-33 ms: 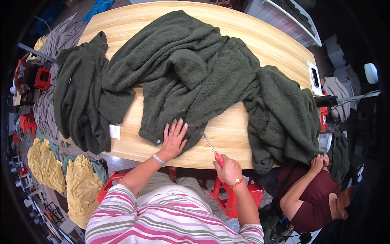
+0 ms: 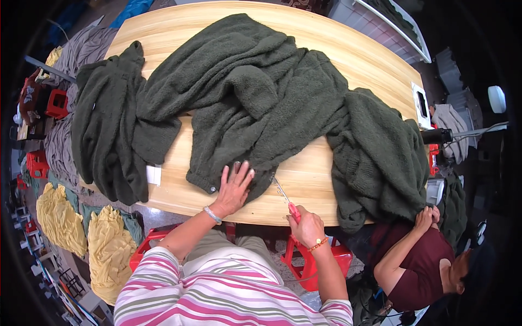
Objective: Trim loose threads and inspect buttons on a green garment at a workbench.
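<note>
Dark green fleecy cloth (image 2: 310,103) lies heaped and folded across the wooden table. My left hand (image 2: 232,191) rests flat on its near edge, fingers spread. A small round pale disc (image 2: 212,189) shows on the cloth beside that hand. My right hand (image 2: 309,228) is closed around the red handle of a slim tool (image 2: 294,211) with a narrow, notched-looking metal shaft. Its tip reaches the cloth edge just right of my left fingers; what kind of tool it is I cannot make out.
More dark green cloth hangs over the table's (image 2: 310,185) left and right ends. At the right, a person in a maroon top (image 2: 418,261) has hands by the cloth's edge. Red stools (image 2: 331,263) stand below. Yellow cloth (image 2: 111,250) lies at left; a white crate (image 2: 375,24) stands beyond.
My left hand has shifted slightly to the right on the cloth, and the cloth edge under it has moved a little. The tool is still in my right hand.
</note>
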Tool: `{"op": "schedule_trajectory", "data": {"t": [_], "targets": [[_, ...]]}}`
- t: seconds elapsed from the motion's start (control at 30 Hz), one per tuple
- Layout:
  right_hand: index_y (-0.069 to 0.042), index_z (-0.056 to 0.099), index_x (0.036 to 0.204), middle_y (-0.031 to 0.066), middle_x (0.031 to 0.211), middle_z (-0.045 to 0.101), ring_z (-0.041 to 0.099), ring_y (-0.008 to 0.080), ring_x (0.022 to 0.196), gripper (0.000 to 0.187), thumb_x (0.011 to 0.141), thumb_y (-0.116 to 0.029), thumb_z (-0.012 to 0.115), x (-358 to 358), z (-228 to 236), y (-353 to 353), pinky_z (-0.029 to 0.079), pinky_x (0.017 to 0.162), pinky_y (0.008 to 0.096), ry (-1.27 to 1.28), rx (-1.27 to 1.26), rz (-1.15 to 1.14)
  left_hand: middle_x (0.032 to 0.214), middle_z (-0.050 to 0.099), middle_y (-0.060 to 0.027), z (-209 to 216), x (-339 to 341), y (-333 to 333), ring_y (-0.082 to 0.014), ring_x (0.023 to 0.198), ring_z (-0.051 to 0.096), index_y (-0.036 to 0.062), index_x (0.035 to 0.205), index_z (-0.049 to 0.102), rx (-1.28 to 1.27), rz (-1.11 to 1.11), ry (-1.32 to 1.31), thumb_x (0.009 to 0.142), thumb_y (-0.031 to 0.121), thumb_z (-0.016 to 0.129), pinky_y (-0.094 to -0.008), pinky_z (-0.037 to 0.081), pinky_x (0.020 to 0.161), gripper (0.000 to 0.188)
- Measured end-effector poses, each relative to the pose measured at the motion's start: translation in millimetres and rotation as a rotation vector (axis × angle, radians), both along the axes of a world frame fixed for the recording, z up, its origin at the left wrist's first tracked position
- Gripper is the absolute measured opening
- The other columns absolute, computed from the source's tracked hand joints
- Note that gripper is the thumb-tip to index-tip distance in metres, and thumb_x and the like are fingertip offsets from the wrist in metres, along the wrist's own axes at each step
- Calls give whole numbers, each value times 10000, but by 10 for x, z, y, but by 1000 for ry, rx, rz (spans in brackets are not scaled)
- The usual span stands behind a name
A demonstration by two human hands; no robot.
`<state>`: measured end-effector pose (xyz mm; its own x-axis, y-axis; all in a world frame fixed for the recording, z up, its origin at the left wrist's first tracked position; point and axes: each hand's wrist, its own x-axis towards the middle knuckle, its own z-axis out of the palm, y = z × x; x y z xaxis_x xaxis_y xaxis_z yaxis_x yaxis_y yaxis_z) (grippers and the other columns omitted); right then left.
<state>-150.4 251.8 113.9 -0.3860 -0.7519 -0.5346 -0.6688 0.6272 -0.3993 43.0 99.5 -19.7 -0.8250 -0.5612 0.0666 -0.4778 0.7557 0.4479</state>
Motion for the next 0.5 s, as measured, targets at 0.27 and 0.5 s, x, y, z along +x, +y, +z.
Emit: {"op": "schedule_trajectory", "data": {"t": [0.27, 0.5], "targets": [[-38, 604, 968, 248, 738, 645, 646, 419, 737, 280, 854, -294, 614, 144, 2, -7, 508, 698, 500, 65, 100, 105, 1508, 286, -160, -72, -67, 158, -347, 1405, 240, 64, 1358, 454, 0, -106, -48, 803, 55, 529, -541, 140, 1136, 561], [-43, 621, 908, 243, 737, 645, 646, 414, 745, 306, 834, -339, 634, 153, 52, 61, 509, 700, 498, -20, 121, 182, 1498, 297, -169, -87, -29, 89, -362, 1397, 247, 42, 1344, 459, 48, -100, 13, 835, 95, 530, -549, 170, 1122, 517]]}}
